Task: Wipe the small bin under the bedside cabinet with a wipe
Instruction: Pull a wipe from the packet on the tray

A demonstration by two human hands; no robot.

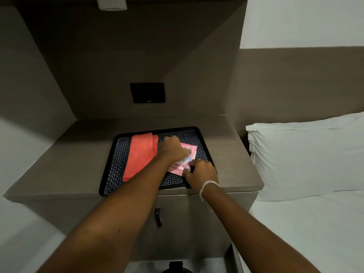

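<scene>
Bin [177,267], dark, only its top visible at the lower edge, below the bedside cabinet [177,217]. Above, on the tray [110,172], my right hand [201,171] pinches the pink wipe pack's [178,168] near edge; my left hand [172,147], fingers curled, grips at its opening beside an orange cloth [140,154].

One black patterned tray [110,154] sits on the bedside surface [65,164]; on it, one folded orange cloth [137,156] and one pink wipes pack [187,152]; two hands, the left hand [172,147] and the right hand [201,171], meet at the pack; one bracelet [206,189]; one pillow [307,154]; one wall panel [147,93]; one cabinet handle [158,216]; one dark bin [176,267] below, partly visible.
</scene>
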